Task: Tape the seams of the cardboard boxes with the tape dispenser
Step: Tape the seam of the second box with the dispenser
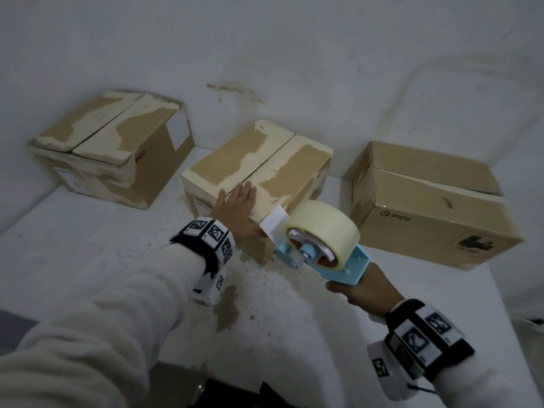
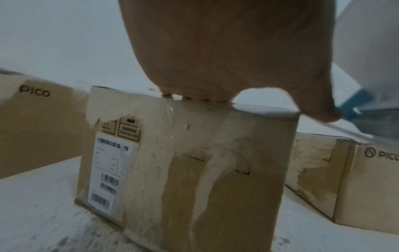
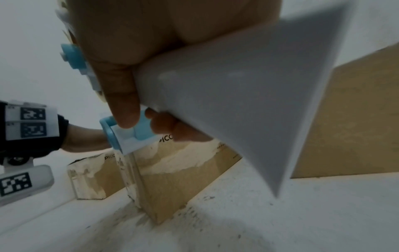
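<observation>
Brown cardboard boxes, three, along white table's far edge. Middle box: top seam bare; left hand flat on top, fingers straight. Right hand grips blue tape dispenser, poised at near end. Left box seam untaped; right box seam unclear.

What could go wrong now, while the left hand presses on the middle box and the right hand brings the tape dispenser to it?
1. The dispenser meets the middle box at its near right corner, off the seam, so the tape may run crooked.
2. The left hand lies flat over the near end of the seam, in the tape's likely path.
3. The box top is torn and peeling, so new tape may stick poorly.
</observation>
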### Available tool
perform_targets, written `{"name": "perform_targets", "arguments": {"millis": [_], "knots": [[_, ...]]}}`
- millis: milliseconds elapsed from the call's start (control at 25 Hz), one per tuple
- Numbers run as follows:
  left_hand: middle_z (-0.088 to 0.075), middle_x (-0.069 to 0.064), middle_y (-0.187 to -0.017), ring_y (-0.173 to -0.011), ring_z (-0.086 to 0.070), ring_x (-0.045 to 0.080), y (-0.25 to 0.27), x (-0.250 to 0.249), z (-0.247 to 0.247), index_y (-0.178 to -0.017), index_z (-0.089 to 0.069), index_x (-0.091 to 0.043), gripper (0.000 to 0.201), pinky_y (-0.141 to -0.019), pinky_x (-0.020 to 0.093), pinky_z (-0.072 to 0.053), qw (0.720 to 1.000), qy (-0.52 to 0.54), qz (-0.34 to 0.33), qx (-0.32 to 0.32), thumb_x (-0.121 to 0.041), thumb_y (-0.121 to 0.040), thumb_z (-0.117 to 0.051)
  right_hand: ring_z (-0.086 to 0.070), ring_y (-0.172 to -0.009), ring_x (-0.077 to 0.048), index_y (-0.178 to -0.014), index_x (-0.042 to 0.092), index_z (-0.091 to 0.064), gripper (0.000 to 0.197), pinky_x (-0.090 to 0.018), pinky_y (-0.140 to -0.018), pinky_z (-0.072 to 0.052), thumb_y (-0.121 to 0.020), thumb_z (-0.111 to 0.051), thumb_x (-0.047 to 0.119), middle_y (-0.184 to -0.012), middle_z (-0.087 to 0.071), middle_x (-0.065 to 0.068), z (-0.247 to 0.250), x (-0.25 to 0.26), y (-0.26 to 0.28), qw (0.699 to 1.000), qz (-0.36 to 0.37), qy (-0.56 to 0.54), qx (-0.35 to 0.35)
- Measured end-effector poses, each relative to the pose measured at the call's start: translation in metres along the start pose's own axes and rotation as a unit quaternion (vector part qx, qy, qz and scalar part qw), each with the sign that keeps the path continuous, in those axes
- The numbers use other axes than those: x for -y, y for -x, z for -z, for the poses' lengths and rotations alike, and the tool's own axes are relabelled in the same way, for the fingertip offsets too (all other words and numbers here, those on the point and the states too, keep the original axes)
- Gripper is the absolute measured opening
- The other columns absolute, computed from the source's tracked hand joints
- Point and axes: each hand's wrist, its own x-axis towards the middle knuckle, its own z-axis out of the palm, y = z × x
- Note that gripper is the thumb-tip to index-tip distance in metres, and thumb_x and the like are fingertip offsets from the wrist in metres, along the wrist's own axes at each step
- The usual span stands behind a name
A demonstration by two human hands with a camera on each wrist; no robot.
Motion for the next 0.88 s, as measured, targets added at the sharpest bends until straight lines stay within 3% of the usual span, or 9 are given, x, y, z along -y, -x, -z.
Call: {"name": "perform_targets", "arguments": {"millis": [80, 160, 280, 400, 520, 640, 720, 880], "knots": [[0.017, 0.008, -0.158, -0.146, 0.015, 0.025, 0.004, -0.005, 0.002, -0.149, 0.007, -0.008, 0.103, -0.119, 0.047, 0.004, 1.000, -0.008, 0.012, 0.001, -0.069, -0.082, -0.041, -0.054, -0.058, -0.007, -0.077, 0.022, -0.062, 0.021, -0.024, -0.054, -0.041, -0.071, -0.071, 0.005, -0.072, -0.063, 0.004, -0.006, -0.005, -0.005, 1.000, -0.005, -0.006, -0.001], [0.010, 0.011, -0.159, -0.147, 0.009, 0.028, 0.011, -0.012, 0.002, -0.150, -0.002, -0.005, 0.100, -0.119, 0.046, 0.002, 0.998, 0.024, 0.012, -0.052, -0.063, -0.082, -0.049, -0.054, -0.058, -0.007, -0.074, 0.024, -0.060, 0.022, -0.026, -0.056, -0.041, -0.071, -0.072, 0.006, -0.070, -0.062, 0.005, -0.011, -0.010, -0.011, 1.000, -0.004, 0.003, -0.001], [-0.028, 0.015, -0.152, -0.143, -0.022, 0.028, 0.025, -0.024, -0.008, -0.140, -0.037, -0.003, 0.079, -0.117, 0.043, -0.013, 0.976, 0.120, -0.012, -0.180, -0.044, -0.078, -0.061, -0.054, -0.047, 0.001, -0.067, 0.023, -0.056, 0.025, -0.023, -0.052, -0.040, -0.070, -0.073, 0.005, -0.059, -0.057, 0.009, -0.017, -0.017, -0.021, 1.000, 0.015, 0.020, -0.009], [-0.035, 0.016, -0.150, -0.142, -0.026, 0.029, 0.029, -0.027, -0.021, -0.138, -0.041, -0.002, 0.068, -0.116, 0.045, -0.014, 0.980, 0.086, -0.028, -0.175, -0.031, -0.081, -0.065, -0.053, -0.043, 0.007, -0.065, 0.025, -0.052, 0.030, -0.020, -0.050, -0.038, -0.070, -0.073, 0.004, -0.054, -0.054, 0.012, -0.023, -0.023, -0.027, 0.999, 0.030, 0.020, -0.010], [-0.045, 0.019, -0.142, -0.136, -0.037, 0.035, 0.027, -0.025, -0.027, -0.132, -0.050, 0.001, 0.069, -0.112, 0.056, -0.019, 0.982, 0.084, -0.014, -0.169, -0.031, -0.074, -0.071, -0.055, -0.048, 0.005, -0.069, 0.026, -0.053, 0.031, -0.017, -0.050, -0.040, -0.071, -0.073, 0.003, -0.061, -0.057, 0.013, -0.030, -0.029, -0.034, 0.998, 0.051, 0.019, -0.004], [-0.067, 0.025, -0.111, -0.105, -0.063, 0.044, 0.026, -0.024, -0.030, -0.104, -0.068, 0.006, 0.062, -0.087, 0.068, -0.041, 0.983, 0.067, -0.025, -0.166, -0.033, -0.055, -0.068, -0.054, -0.042, 0.004, -0.071, 0.020, -0.055, 0.025, -0.011, -0.040, -0.038, -0.072, -0.071, 0.000, -0.064, -0.057, 0.005, -0.035, -0.032, -0.041, 0.999, 0.034, -0.004, 0.003], [-0.069, 0.024, -0.104, -0.097, -0.066, 0.043, 0.025, -0.027, -0.030, -0.099, -0.069, 0.007, 0.064, -0.079, 0.065, -0.047, 0.988, 0.061, -0.019, -0.137, -0.036, -0.051, -0.065, -0.050, -0.035, 0.000, -0.070, 0.016, -0.055, 0.023, -0.015, -0.037, -0.038, -0.073, -0.070, -0.001, -0.062, -0.057, 0.000, -0.035, -0.036, -0.044, 1.000, 0.011, -0.010, 0.015], [-0.069, 0.023, -0.106, -0.100, -0.066, 0.042, 0.024, -0.030, -0.033, -0.100, -0.068, 0.005, 0.063, -0.081, 0.061, -0.049, 0.988, 0.046, -0.018, -0.146, -0.046, -0.065, -0.054, -0.045, -0.031, -0.004, -0.064, 0.015, -0.053, 0.027, -0.025, -0.040, -0.038, -0.073, -0.070, -0.004, -0.052, -0.056, 0.003, -0.030, -0.045, -0.042, 0.999, -0.016, -0.038, 0.016]]}}
